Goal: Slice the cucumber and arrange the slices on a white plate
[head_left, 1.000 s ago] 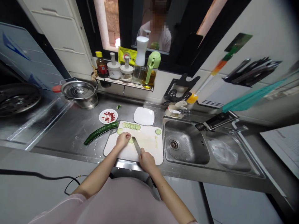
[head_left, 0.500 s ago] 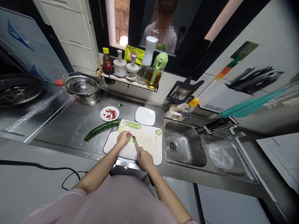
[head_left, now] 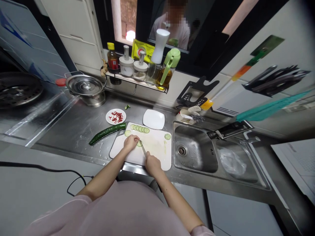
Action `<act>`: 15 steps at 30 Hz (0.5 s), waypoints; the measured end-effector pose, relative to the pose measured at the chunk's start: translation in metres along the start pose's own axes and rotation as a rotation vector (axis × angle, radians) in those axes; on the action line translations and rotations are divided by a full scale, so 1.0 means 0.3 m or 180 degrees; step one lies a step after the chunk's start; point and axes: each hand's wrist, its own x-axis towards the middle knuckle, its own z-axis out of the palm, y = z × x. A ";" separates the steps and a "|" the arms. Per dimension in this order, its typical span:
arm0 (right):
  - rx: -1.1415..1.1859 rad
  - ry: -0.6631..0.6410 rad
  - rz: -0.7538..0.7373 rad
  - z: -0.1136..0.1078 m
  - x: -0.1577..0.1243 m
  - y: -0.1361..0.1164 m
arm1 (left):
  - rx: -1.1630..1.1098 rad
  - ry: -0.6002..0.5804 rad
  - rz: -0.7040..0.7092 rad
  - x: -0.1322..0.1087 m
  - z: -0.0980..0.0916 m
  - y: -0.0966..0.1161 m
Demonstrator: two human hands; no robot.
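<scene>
My right hand [head_left: 153, 163] is wrapped round the handle of a kitchen knife [head_left: 143, 147], its blade pointing up and left over the white cutting board [head_left: 157, 154]. The blade tip lies at a pale green cucumber slice [head_left: 139, 144]. Closed in a pinch, my left hand [head_left: 131, 142] has its fingertips at the edge of that slice; the exact grip is too small to see. A row of overlapping cucumber slices [head_left: 139, 128] lies along the board's far edge. Single slices lie near its left side and at its right corner. A whole cucumber [head_left: 107, 133] rests left, one end by the board.
Behind the board stand a plate of chopped red pieces [head_left: 115, 117] and an empty white plate [head_left: 154, 119]. The sink [head_left: 195, 147] is to the right. A lidded steel pot [head_left: 86, 90] sits back left, and a seasoning rack [head_left: 137, 82] hangs on the wall.
The knife blade has turned slightly and shows narrower at the slice. My left hand stays at the same slice. The whole view has shifted a little.
</scene>
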 end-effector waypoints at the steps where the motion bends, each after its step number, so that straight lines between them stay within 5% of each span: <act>1: -0.0012 -0.0012 -0.0006 -0.001 0.001 -0.001 | -0.0009 0.0001 -0.0004 0.001 0.001 -0.002; 15: 0.0005 -0.0129 -0.0058 -0.008 0.018 0.003 | 0.0093 0.0008 0.0024 0.009 0.002 -0.006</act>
